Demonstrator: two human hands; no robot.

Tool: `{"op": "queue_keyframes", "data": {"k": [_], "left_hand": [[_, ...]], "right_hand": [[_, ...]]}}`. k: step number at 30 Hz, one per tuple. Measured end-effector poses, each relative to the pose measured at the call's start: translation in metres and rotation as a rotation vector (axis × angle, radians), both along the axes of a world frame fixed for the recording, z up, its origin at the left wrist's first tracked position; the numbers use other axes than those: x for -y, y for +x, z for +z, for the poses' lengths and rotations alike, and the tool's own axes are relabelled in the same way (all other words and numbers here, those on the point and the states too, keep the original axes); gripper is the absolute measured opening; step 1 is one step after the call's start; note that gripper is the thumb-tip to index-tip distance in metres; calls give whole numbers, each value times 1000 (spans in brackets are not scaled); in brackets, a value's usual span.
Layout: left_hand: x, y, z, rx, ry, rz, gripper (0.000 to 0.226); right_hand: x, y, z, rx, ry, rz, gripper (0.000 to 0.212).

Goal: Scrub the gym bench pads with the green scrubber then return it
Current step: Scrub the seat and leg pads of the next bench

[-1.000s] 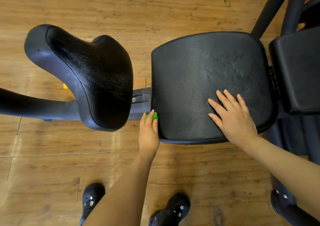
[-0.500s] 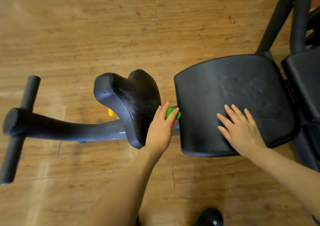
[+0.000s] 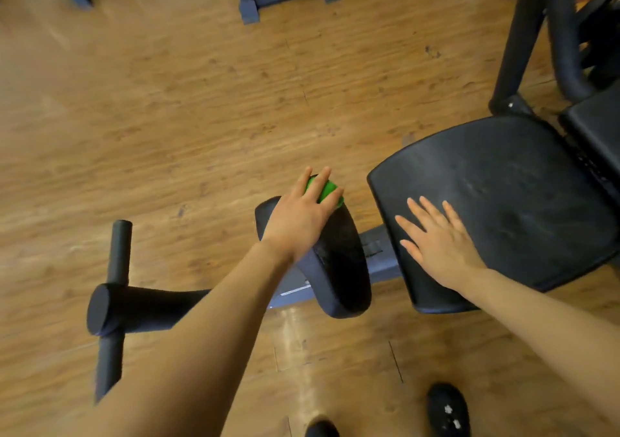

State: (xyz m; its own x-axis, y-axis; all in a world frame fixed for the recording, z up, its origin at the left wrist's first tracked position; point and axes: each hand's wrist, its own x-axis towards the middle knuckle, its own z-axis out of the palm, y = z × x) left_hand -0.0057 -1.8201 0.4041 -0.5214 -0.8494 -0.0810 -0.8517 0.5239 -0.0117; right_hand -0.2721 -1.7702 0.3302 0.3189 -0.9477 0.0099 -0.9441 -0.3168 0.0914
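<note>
A gym bench (image 3: 382, 262) stands on a wood-plank floor (image 3: 188, 108). Its wide black seat pad (image 3: 523, 202) fills the right side, and a flat right hand (image 3: 439, 245) rests on that pad near its left edge. Left of it, apart from the seat pad by a gap showing the grey frame, sits a narrower curved black pad (image 3: 342, 262). At that pad's far end a left hand (image 3: 302, 215) presses a green scrubber (image 3: 322, 186) against it. A padded black post with a crossbar handle (image 3: 115, 299) ends the bench at the left. On the floor near the bottom edge stand two black shoes (image 3: 448, 409).
</note>
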Motion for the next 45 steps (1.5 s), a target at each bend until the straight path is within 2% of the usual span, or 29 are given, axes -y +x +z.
{"op": "queue_keyframes", "data": {"k": [3,7,10,13,16,17,21,28,36,41,45], "left_hand": [[9,5,-5,111,30,5,57],[18,13,-19,71,-128,-72,41],[19,18,-31,-43,-144,-60,32],[19,17,-33,-75,-170,-44,30],[19,15,-32,-35,-188,-50,34],[19,14,-31,-25,-187,-51,33],[18,15,-29,4,-165,-38,30],[18,12,-29,59,-123,-11,29],[19,9,-26,94,-154,-6,30],[21,13,-22,142,-100,-110,29],[26,30,-8,70,13,-306,34]], "right_hand": [[9,2,-22,-19,16,33,59],[35,-1,-48,-45,39,130,58],[51,-4,-65,-79,77,200,58],[68,-12,-83,-97,75,307,56],[76,-20,-98,-70,41,396,42],[77,-22,-103,-57,54,410,47],[74,-36,-123,-33,125,456,55],[71,-41,-133,-128,214,473,51],[72,-42,-136,-131,234,464,47],[72,-43,-136,-100,210,476,47],[72,-46,-137,-53,173,485,47]]}}
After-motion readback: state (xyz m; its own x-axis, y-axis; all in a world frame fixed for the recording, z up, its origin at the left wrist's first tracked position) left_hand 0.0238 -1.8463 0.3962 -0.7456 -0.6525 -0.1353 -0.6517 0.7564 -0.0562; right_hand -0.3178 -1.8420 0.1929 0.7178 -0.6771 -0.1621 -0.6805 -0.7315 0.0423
